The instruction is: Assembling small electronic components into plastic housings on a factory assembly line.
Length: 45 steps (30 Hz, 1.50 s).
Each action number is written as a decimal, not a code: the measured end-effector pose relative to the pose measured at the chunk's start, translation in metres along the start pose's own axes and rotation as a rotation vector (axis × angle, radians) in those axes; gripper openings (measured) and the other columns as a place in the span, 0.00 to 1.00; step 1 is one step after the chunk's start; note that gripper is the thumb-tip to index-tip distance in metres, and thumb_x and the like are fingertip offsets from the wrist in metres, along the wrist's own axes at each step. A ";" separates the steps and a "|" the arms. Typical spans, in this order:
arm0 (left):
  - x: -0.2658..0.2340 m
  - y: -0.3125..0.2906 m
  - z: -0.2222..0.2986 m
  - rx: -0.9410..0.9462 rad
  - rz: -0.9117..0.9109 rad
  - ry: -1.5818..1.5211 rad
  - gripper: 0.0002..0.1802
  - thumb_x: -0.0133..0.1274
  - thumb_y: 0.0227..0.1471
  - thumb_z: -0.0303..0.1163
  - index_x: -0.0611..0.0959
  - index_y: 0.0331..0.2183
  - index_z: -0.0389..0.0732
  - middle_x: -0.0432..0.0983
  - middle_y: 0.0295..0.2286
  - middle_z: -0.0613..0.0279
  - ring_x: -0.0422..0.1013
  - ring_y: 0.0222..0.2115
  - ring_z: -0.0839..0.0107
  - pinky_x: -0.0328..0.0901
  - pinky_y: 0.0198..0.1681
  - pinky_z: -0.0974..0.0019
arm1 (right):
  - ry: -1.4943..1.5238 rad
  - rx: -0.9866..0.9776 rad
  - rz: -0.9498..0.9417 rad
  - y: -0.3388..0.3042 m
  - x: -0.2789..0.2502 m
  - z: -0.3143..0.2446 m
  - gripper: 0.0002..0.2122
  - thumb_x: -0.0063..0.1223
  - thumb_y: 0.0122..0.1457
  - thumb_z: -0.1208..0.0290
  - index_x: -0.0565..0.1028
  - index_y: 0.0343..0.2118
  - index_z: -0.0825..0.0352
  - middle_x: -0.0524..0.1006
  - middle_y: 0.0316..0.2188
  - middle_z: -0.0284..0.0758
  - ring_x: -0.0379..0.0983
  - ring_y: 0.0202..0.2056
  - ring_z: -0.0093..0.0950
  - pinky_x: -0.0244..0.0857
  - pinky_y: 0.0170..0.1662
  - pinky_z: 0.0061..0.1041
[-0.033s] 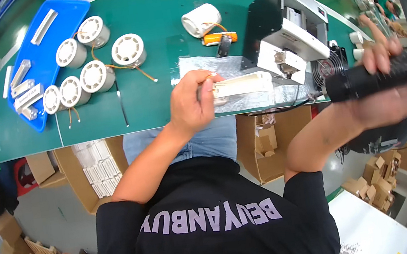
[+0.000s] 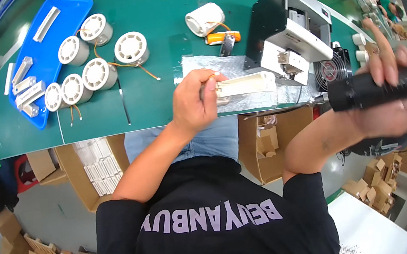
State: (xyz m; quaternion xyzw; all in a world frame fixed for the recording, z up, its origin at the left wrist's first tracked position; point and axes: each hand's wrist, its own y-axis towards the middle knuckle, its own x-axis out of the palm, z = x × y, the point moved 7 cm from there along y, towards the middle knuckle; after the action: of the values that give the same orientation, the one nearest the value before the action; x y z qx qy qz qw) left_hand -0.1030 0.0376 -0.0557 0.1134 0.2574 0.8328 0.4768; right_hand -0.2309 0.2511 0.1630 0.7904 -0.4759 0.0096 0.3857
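Observation:
My left hand [image 2: 193, 100] is closed on the near end of a long white plastic housing [image 2: 247, 84], held just above a sheet of clear plastic film on the green bench. A short bit of orange wire [image 2: 214, 75] shows at my fingertips. On the right, my right hand [image 2: 385, 67] grips a thick black cylindrical tool [image 2: 365, 91]. It lies sideways close to the camera, its narrow end toward the bench; motion blurs the fingers, and its exact kind is unclear.
A black-and-white machine [image 2: 288, 32] stands right of the film, a round fan [image 2: 331, 68] beside it. Several white round vented parts [image 2: 99, 74] with orange wires sit at left by a blue tray [image 2: 73, 7]. Beyond lie a white cup-shaped part [image 2: 205, 19] and an orange cylinder [image 2: 224, 37].
My right hand and the black tool have dropped slightly. The bench view has shifted a little to the right. My left hand keeps its hold on the white housing.

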 end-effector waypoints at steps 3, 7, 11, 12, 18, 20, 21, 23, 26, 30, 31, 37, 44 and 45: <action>-0.001 -0.001 0.001 0.014 -0.006 -0.011 0.05 0.48 0.58 0.20 0.74 0.38 0.36 0.80 0.29 0.56 0.76 0.27 0.60 0.71 0.31 0.63 | 0.163 -0.085 -0.070 -0.006 0.050 0.011 0.39 0.50 0.58 0.36 0.65 0.45 0.79 0.68 0.34 0.42 0.70 0.32 0.30 0.66 0.31 0.27; -0.002 -0.001 0.000 0.006 0.017 -0.040 0.03 0.48 0.58 0.20 0.75 0.36 0.36 0.80 0.29 0.57 0.76 0.26 0.61 0.70 0.30 0.63 | 0.182 -0.211 -0.060 -0.002 0.073 0.034 0.37 0.33 0.65 0.36 0.62 0.45 0.79 0.73 0.35 0.49 0.72 0.18 0.34 0.67 0.13 0.24; -0.001 0.000 0.002 0.027 0.013 -0.032 0.03 0.49 0.57 0.20 0.75 0.34 0.36 0.80 0.28 0.58 0.74 0.26 0.62 0.69 0.29 0.64 | 0.171 -0.179 -0.060 -0.003 0.077 0.043 0.36 0.38 0.63 0.37 0.63 0.45 0.77 0.72 0.36 0.47 0.71 0.20 0.33 0.66 0.16 0.23; -0.001 0.001 0.002 0.024 0.015 -0.030 0.03 0.49 0.57 0.20 0.75 0.34 0.36 0.80 0.28 0.58 0.74 0.26 0.62 0.69 0.29 0.64 | 0.165 -0.170 -0.058 -0.005 0.079 0.044 0.36 0.39 0.62 0.37 0.63 0.45 0.77 0.71 0.36 0.47 0.71 0.20 0.32 0.66 0.17 0.23; -0.003 0.001 0.003 0.015 0.018 -0.016 0.03 0.50 0.56 0.19 0.75 0.33 0.37 0.80 0.28 0.60 0.74 0.26 0.61 0.68 0.28 0.63 | 0.119 -0.121 -0.040 -0.010 0.070 0.049 0.36 0.45 0.60 0.37 0.63 0.45 0.76 0.70 0.37 0.46 0.70 0.23 0.30 0.65 0.21 0.23; -0.003 0.000 0.004 0.027 0.034 -0.018 0.03 0.51 0.55 0.19 0.75 0.33 0.37 0.80 0.27 0.60 0.74 0.25 0.60 0.68 0.28 0.62 | 0.103 -0.106 -0.033 -0.010 0.066 0.051 0.36 0.47 0.59 0.37 0.63 0.46 0.75 0.69 0.38 0.45 0.70 0.24 0.30 0.64 0.23 0.23; -0.003 0.001 0.003 0.023 0.033 -0.019 0.03 0.51 0.55 0.19 0.75 0.33 0.37 0.80 0.27 0.60 0.74 0.25 0.60 0.68 0.28 0.62 | 0.094 -0.098 -0.029 -0.011 0.059 0.049 0.36 0.48 0.58 0.37 0.63 0.46 0.75 0.69 0.38 0.45 0.70 0.25 0.29 0.64 0.24 0.23; -0.004 0.003 0.007 0.070 0.026 0.019 0.04 0.51 0.55 0.19 0.75 0.33 0.37 0.79 0.27 0.59 0.74 0.25 0.60 0.68 0.28 0.62 | 0.080 -0.083 -0.019 -0.016 0.061 0.050 0.36 0.50 0.57 0.37 0.63 0.46 0.74 0.69 0.38 0.44 0.69 0.26 0.29 0.64 0.25 0.23; -0.004 0.003 0.009 0.100 0.038 0.040 0.04 0.52 0.54 0.19 0.76 0.33 0.37 0.79 0.27 0.58 0.74 0.25 0.59 0.68 0.27 0.62 | 0.059 -0.063 -0.005 -0.021 0.058 0.049 0.36 0.53 0.56 0.38 0.63 0.46 0.73 0.68 0.39 0.43 0.69 0.27 0.28 0.63 0.27 0.23; -0.002 0.003 0.009 0.095 0.025 0.027 0.04 0.51 0.54 0.19 0.76 0.33 0.37 0.79 0.27 0.58 0.74 0.25 0.59 0.68 0.27 0.61 | 0.024 -0.049 0.012 -0.021 0.046 0.046 0.36 0.57 0.54 0.38 0.64 0.46 0.72 0.67 0.39 0.42 0.68 0.29 0.26 0.63 0.30 0.23; -0.001 0.003 0.008 0.074 0.020 0.032 0.03 0.51 0.55 0.19 0.76 0.33 0.37 0.79 0.27 0.58 0.74 0.25 0.58 0.68 0.27 0.61 | 0.013 -0.050 0.017 -0.023 0.045 0.042 0.37 0.58 0.54 0.38 0.64 0.46 0.72 0.66 0.40 0.42 0.68 0.29 0.26 0.62 0.31 0.23; 0.000 -0.001 0.004 -0.014 -0.009 0.030 0.03 0.47 0.58 0.21 0.75 0.35 0.37 0.80 0.29 0.55 0.76 0.27 0.58 0.70 0.31 0.62 | 0.150 -0.003 -0.164 -0.024 0.072 0.039 0.36 0.56 0.55 0.37 0.66 0.44 0.74 0.71 0.36 0.39 0.68 0.30 0.28 0.66 0.39 0.27; -0.001 0.002 0.008 0.016 -0.034 0.041 0.05 0.42 0.63 0.23 0.72 0.38 0.34 0.81 0.30 0.52 0.78 0.28 0.64 0.72 0.33 0.66 | -0.557 -0.334 0.102 0.012 0.017 -0.031 0.25 0.49 0.64 0.50 0.70 0.39 0.75 0.74 0.27 0.44 0.71 0.23 0.31 0.69 0.27 0.28; -0.001 0.002 0.009 0.046 -0.035 0.050 0.05 0.42 0.63 0.23 0.72 0.38 0.34 0.81 0.30 0.52 0.79 0.28 0.64 0.72 0.34 0.66 | -0.722 -0.459 0.142 0.018 0.027 -0.024 0.20 0.57 0.62 0.57 0.63 0.40 0.70 0.75 0.27 0.42 0.72 0.24 0.31 0.74 0.37 0.35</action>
State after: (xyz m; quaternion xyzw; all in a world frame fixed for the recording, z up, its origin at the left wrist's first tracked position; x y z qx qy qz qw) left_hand -0.1001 0.0386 -0.0471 0.0989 0.2904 0.8208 0.4819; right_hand -0.2212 0.2409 0.2009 0.6021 -0.6232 -0.3469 0.3588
